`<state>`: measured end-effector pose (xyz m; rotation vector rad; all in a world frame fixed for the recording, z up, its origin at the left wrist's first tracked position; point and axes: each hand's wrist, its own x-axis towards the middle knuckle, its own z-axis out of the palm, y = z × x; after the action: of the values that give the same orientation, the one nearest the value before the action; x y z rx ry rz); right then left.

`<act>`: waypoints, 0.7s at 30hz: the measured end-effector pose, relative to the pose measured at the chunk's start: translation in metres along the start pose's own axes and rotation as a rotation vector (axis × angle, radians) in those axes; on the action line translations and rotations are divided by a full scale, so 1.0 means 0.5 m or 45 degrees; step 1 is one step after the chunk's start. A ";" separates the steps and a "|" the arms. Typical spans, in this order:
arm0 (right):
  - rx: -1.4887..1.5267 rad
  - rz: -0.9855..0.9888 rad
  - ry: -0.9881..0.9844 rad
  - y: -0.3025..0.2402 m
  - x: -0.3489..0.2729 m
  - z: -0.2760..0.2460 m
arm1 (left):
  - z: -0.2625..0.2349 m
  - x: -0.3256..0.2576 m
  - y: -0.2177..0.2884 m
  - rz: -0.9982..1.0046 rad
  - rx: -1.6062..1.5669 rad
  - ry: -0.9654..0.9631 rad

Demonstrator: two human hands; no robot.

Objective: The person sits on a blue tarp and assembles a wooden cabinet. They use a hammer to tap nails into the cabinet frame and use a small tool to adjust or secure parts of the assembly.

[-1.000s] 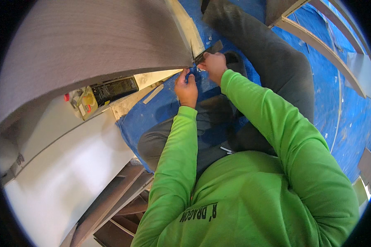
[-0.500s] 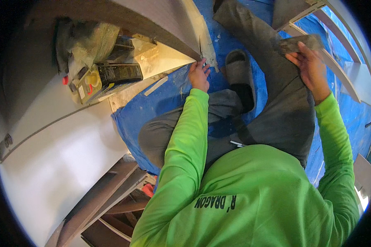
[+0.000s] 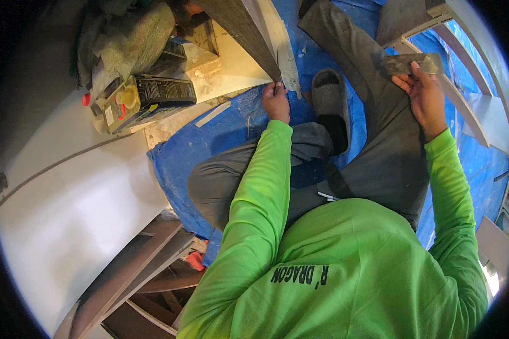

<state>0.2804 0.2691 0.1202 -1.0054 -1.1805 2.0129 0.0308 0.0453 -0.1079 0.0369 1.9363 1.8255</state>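
My left hand is closed at the pointed lower end of a long dark brown panel, its fingertips pinching the corner. My right hand holds a flat, grey-brown rectangular block between thumb and fingers. That block is above my outstretched grey trouser leg, apart from the panel. A pale strip with rough whitish patches runs along the panel's right side. Beneath my legs is a blue tarp.
Left of my left hand stands a rectangular metal can with a yellow cap, beside a crumpled greenish cloth or bag. A wooden frame rises at the right. More brown boards lie lower left, near a white panel.
The fingers of my left hand, more spread before, have closed at the panel's corner. The panel appears narrower and turned. My right hand keeps the block in nearly the same place.
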 end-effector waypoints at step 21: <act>-0.079 1.127 -0.344 0.349 -0.052 0.332 | -0.160 -0.019 0.235 -0.307 0.410 -0.655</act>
<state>0.1360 0.0992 0.0252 -1.4993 -1.0165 2.8743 -0.0243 -0.0197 0.0066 0.3291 1.7466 1.1896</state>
